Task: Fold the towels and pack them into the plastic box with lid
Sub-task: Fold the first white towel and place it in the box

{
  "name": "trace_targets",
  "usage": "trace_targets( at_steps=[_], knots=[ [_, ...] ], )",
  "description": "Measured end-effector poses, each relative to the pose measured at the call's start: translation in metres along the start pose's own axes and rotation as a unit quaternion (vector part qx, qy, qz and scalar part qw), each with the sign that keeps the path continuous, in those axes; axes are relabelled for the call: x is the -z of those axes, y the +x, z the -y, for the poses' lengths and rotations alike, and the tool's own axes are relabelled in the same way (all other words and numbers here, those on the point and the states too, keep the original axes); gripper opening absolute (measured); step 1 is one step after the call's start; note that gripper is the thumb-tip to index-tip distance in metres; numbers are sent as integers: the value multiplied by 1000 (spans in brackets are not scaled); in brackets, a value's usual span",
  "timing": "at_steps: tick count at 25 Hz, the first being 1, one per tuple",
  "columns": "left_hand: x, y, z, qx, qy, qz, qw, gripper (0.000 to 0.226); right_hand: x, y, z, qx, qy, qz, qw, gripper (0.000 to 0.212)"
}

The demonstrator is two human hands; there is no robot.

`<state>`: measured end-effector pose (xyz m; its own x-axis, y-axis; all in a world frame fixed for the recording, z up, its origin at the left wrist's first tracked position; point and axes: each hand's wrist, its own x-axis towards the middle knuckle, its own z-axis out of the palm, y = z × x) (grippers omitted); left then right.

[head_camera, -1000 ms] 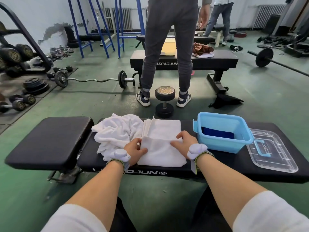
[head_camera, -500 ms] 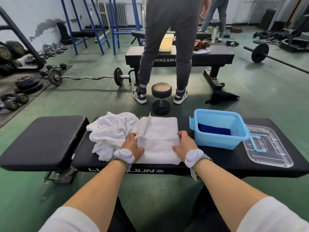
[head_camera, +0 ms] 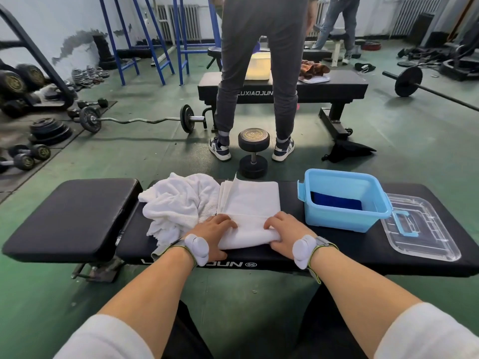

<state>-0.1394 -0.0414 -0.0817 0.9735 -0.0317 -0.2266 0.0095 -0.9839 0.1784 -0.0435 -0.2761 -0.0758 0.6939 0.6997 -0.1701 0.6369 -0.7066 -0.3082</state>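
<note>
Head view. You have two white towels on the black padded surface. The first, a folded white rectangular towel, lies flat at the centre, its near edge rolled up toward you. The second, a crumpled white terry towel, lies heaped just beside it on your left, touching its left edge.

Your left hand grasps the near left corner of the folded towel, fingers curled over the rolled edge. Your right hand grasps the near right corner the same way, thumb under the fold. Each wrist carries one white rounded sensor on a strap, two in all.

One light blue rectangular plastic box stands open on the surface, just to the right of the folded towel and apart from it. One dark blue folded cloth lies in its bottom. One clear plastic lid with a blue handle lies flat on the surface, against the right side of the box.

Beyond the surface, one black dumbbell stands on end on the green floor, between the shoes of a person in grey trousers. Behind that person stands a second black bench. One curl bar with plates lies on the floor at the left.
</note>
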Motion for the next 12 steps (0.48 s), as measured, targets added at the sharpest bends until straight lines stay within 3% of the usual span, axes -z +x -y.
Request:
trace_targets(
  at_steps=[4,7,10,12],
  knots=[
    [6,-4,1,42,-118,-110,986,46,17,3,5,-45,107,-62,991,22],
    [9,-14,-3,92,-272,-187,939,17,19,-7,-5,-89,214,-110,966,19],
    [6,-13,-8,131,-456,-188,860,27,9,-11,-13,-136,377,-144,905,26],
    [6,-10,-15,144,-475,-202,844,27,4,-11,-14,-138,425,-114,888,42]
  ],
)
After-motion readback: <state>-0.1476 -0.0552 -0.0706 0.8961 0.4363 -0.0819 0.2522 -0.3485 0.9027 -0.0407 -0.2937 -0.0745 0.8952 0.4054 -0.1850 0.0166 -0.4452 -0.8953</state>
